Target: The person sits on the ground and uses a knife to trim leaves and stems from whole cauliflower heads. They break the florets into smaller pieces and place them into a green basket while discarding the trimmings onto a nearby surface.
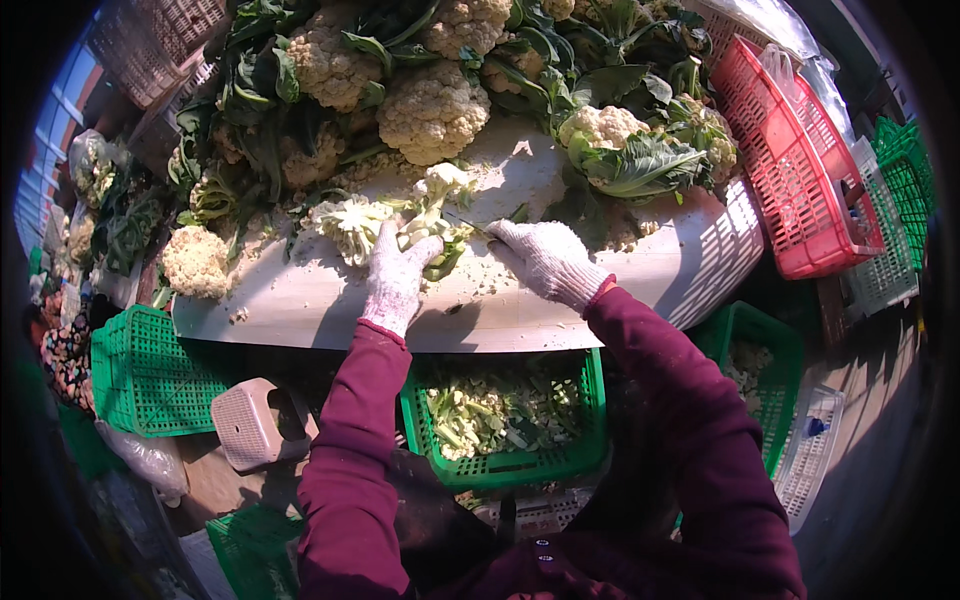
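My left hand (397, 279), in a white knitted glove, grips a partly cut cauliflower piece (429, 217) by its pale stem, above the light table top (495, 319). Close by on the right, my gloved right hand (547, 259) is closed on a small tool, seemingly a knife (463, 220), whose thin dark blade points left to the cauliflower. Cut florets (352, 225) lie against the left hand's fingers. Whole cauliflowers (433, 112) with green leaves are heaped at the back of the table. A single cauliflower head (195, 262) sits at the table's left end.
A green plastic crate (510, 472) with cut pieces and leaves stands below the table edge. A red crate (795, 165) leans at the right end. A green crate (150, 375) and a beige plastic stool (251, 424) are at the lower left. Another green crate (780, 397) is lower right.
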A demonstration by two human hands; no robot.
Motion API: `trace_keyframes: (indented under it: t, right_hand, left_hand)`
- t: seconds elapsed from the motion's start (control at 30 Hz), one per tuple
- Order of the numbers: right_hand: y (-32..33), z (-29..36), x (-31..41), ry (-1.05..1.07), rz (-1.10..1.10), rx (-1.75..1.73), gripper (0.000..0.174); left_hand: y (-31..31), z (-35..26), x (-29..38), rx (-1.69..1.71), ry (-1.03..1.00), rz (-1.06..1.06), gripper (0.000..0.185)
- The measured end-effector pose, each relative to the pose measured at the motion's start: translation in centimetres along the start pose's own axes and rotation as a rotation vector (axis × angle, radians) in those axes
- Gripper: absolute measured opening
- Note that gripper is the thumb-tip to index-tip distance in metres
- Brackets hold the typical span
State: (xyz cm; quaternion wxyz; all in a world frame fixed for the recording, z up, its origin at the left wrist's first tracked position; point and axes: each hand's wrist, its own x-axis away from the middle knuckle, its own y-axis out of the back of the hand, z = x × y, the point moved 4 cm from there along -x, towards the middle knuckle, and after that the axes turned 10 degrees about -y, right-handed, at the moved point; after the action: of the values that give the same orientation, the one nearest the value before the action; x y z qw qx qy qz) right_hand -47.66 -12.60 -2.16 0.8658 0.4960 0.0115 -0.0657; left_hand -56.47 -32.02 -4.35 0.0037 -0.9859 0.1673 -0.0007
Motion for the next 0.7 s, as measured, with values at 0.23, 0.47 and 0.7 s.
trace_keyframes:
  t: [0.23,0.47,0.7]
  right_hand:
    - [-5.7,-2.8,-0.2,-0.196,0.047,0.159,0.024]
    - [-3.6,-4.3,0.3,-0.209,-0.11,0.048,0.028]
    - [-1.5,-7.8,-5.8,-0.408,-0.325,0.188,0.032]
  left_hand:
    - [-1.4,0.7,1.1,-0.007,-0.084,0.029,0.058]
    - [5.3,1.3,3.3,0.275,-0.047,-0.053,0.056]
    - [20.4,1.8,17.2,0.613,-0.01,-0.221,0.046]
